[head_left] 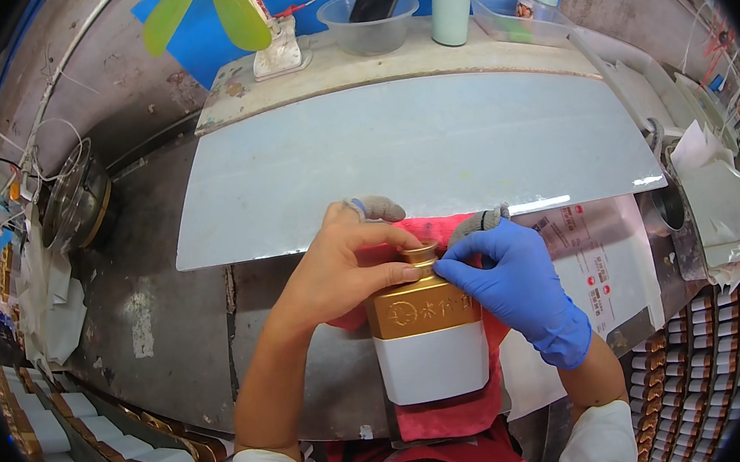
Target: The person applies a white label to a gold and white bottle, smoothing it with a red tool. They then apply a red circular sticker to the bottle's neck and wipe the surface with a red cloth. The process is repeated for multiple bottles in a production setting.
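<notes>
A white bottle with a gold shoulder and neck [431, 350] lies in front of me on a red cloth [452, 415], its neck pointing away. My left hand [338, 265] is bare apart from a grey cover on one finger; its thumb and index finger close round the left of the gold neck. From the right, my right hand [513, 280], in a blue glove with grey finger covers, pinches at the base of the neck. Whether a small thing sits between the right fingertips is hidden.
Beyond my hands lies a pale board [407, 156]. A shelf behind it carries a green fan [277, 48], a clear bowl [369, 31] with a phone, and a pale green tumbler [452, 0]. Racks of white-and-gold bottles [96, 435] flank me; papers [719, 197] hang at right.
</notes>
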